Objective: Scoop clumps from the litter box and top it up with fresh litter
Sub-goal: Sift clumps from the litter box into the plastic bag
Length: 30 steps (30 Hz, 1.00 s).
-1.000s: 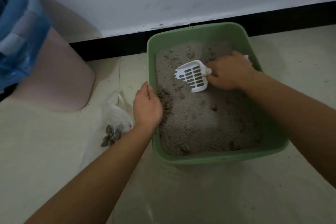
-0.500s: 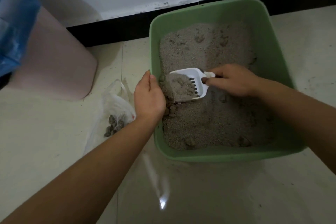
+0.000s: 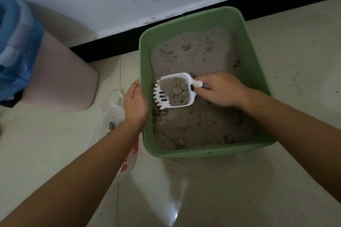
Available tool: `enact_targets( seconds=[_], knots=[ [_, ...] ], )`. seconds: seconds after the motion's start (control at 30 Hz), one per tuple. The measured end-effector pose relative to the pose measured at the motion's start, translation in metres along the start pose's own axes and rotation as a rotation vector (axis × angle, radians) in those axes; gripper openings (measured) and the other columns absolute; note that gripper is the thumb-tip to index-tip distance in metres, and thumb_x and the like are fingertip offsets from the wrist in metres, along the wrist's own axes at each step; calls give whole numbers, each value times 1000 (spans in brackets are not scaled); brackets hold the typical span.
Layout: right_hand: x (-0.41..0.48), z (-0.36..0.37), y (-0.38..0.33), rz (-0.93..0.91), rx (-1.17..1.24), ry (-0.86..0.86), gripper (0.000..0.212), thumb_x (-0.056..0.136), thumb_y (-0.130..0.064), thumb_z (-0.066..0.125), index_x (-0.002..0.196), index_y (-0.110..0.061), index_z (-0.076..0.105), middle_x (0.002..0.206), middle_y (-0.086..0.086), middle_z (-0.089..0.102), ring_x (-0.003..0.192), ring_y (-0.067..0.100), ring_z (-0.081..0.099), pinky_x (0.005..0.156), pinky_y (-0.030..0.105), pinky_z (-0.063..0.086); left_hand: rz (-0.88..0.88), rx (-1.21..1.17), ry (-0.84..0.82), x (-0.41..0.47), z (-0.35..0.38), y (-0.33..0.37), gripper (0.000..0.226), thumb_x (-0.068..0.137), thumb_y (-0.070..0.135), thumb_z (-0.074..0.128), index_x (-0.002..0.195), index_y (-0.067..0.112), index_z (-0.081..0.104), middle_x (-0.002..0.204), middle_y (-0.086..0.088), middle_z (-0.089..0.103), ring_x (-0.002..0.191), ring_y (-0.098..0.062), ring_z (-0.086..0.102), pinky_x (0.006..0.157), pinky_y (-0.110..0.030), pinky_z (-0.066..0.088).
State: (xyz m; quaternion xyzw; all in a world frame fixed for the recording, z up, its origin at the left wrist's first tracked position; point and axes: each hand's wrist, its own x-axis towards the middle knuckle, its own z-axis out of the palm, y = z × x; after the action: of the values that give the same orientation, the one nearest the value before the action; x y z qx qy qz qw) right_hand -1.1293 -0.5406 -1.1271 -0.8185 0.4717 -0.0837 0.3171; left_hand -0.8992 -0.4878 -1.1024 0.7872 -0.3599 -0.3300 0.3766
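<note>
Scoop [image 3: 175, 91], loaded, points its teeth to 9 o'clock toward the bag [image 3: 110, 108]; my right hand [image 3: 221, 89] clenches its handle, left hand [image 3: 135, 103] rests straight-fingered on the box [image 3: 203, 153] rim.

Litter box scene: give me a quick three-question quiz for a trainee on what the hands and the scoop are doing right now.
1. True or false: the white litter scoop is empty.
2. Which rim of the green litter box does the left hand rest on? A) left B) right C) far
3. Fill in: the right hand grips the scoop by its ____.
Key: 1 false, it holds clumped litter; 2 A; 3 handle.
</note>
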Motion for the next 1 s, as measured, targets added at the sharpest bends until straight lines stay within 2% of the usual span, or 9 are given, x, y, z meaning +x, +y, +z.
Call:
enact_targets(
  seconds=[0.13,0.3,0.37,0.43,0.5,0.6,0.7,0.8,1.0],
  knots=[
    [1,1,-9,-26,-77,-21,35,98,-44,44,67,-28,43,66,-5,51,60,15,48,53,27,29,-17,-6,30,-11,3,10,40,104,23,37,139,14,51,128,10,51,117,-9,46,99,-21,32],
    [-13,-3,-9,-71,-137,-2,26,95,-44,44,79,-28,56,65,-7,51,59,16,50,52,29,29,36,36,58,-11,5,10,35,102,17,36,127,13,60,111,8,57,96,-7,55,75,-8,40],
    [-15,3,-15,-98,-151,-24,26,95,-43,45,84,-25,60,65,-6,51,59,17,49,50,29,28,38,66,55,-9,3,7,36,101,19,36,128,12,59,115,9,56,103,-9,54,89,-16,43],
    [-19,0,-13,-75,-159,11,28,95,-44,44,76,-26,53,65,-6,50,60,20,50,51,30,31,61,132,34,-5,3,6,41,98,24,35,126,11,62,123,4,61,111,-18,57,104,-34,43],
    [-19,-5,-16,-55,-187,17,27,95,-45,45,77,-27,53,69,-4,54,65,22,53,55,30,35,61,223,-16,-2,-5,7,42,96,23,34,122,10,63,119,-7,66,107,-25,62,97,-41,50],
    [-23,-6,-31,-18,-167,-31,26,95,-42,47,76,-26,54,70,-3,55,66,20,53,56,30,36,-61,306,-270,5,-25,28,32,95,9,39,109,4,66,102,-12,70,83,-24,68,64,-31,57],
    [-27,-3,-42,39,-72,-16,33,98,-42,47,79,-18,60,72,5,60,66,22,54,57,31,35,-153,308,-539,4,-54,47,32,93,4,40,105,3,70,99,-10,74,89,-28,71,75,-37,61],
    [-35,-4,-49,131,-56,-33,37,99,-42,48,76,-13,55,77,10,61,69,26,54,57,33,33,-127,335,-683,3,-72,45,35,95,4,39,108,8,70,101,-8,74,87,-26,69,83,-37,59],
    [-59,-5,-68,214,-194,-37,43,99,-51,43,84,-16,63,81,8,64,73,26,60,65,36,49,-31,114,-520,-3,-69,17,37,91,-1,39,107,10,70,96,-18,72,68,-25,65,60,-33,54]
  ],
)
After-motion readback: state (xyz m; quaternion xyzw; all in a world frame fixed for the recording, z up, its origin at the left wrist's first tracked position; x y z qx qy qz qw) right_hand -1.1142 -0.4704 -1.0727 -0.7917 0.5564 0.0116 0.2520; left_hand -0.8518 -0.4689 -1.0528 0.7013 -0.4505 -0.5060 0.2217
